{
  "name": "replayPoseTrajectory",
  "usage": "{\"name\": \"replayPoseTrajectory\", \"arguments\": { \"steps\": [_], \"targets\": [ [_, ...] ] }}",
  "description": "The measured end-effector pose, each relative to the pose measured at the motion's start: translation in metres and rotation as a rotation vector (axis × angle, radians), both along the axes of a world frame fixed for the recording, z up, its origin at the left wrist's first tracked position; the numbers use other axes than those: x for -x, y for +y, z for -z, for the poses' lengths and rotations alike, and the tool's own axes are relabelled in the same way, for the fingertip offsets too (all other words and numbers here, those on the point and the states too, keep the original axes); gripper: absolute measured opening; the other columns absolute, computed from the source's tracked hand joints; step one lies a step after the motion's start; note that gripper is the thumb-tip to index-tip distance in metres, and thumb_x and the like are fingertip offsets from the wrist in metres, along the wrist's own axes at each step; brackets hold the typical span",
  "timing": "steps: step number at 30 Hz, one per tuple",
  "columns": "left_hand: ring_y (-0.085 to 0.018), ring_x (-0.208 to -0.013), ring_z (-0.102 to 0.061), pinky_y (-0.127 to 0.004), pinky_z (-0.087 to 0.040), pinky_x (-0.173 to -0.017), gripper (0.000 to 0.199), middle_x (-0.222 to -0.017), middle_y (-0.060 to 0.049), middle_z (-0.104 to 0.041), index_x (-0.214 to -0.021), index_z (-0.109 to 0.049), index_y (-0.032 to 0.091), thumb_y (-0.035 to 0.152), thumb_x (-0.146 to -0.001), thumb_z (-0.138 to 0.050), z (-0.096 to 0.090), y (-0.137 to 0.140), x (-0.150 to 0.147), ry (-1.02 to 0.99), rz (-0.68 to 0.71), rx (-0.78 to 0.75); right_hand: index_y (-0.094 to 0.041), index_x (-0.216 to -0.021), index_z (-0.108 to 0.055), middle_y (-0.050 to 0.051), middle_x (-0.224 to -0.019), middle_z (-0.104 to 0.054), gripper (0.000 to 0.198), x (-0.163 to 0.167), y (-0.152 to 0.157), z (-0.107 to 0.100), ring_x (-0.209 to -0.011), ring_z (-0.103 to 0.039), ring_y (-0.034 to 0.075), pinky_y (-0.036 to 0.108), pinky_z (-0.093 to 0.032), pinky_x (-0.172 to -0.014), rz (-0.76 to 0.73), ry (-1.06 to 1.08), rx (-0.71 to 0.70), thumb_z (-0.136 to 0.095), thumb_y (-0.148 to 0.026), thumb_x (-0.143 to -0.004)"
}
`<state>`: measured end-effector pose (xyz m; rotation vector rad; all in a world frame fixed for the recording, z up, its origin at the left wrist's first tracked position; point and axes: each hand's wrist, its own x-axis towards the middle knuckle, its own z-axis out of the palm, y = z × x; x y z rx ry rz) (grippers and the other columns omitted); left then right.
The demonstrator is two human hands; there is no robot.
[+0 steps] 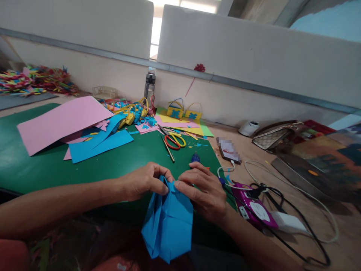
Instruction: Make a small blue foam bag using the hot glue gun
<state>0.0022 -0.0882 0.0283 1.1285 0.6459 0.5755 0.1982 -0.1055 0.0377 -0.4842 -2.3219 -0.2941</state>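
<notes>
A folded blue paper bag (176, 222) hangs from my fingers in front of the table's near edge. My left hand (146, 180) pinches its top edge between thumb and fingers. My right hand (204, 190) grips the same top edge from the other side, its fingers partly hiding a dark blue object (195, 157) behind. Beyond my hands, scissors (172, 141) with red and yellow handles lie beside a pen (168, 149) on the green tabletop (146, 154).
Pink sheets (64, 120) and blue sheets (98, 145) lie left. Small yellow paper bags (175, 111) stand at the back near a bottle (149, 88). Right are a phone (229, 149), a purple power strip (251, 203) with cables, and a handbag (276, 135).
</notes>
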Motion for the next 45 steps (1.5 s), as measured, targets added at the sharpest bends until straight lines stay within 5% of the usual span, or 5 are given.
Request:
{"name": "replayPoseTrajectory", "arguments": {
  "steps": [45],
  "targets": [
    [-0.008, -0.053, -0.045, -0.02, -0.032, -0.052, 0.019, -0.058, 0.004, -0.055, -0.067, -0.058, 0.013, 0.01, -0.048, -0.06, -0.0027, 0.0015, 0.0011, 0.037, 0.013, 0.004, -0.016, -0.092, -0.057, 0.008, -0.075, -0.067, 0.017, 0.0034, -0.0011, -0.0039, -0.071, -0.062, 0.014, 0.038, -0.046, -0.081, -0.057, -0.032, 0.011, -0.041, -0.012, -0.088]
  ]
}}
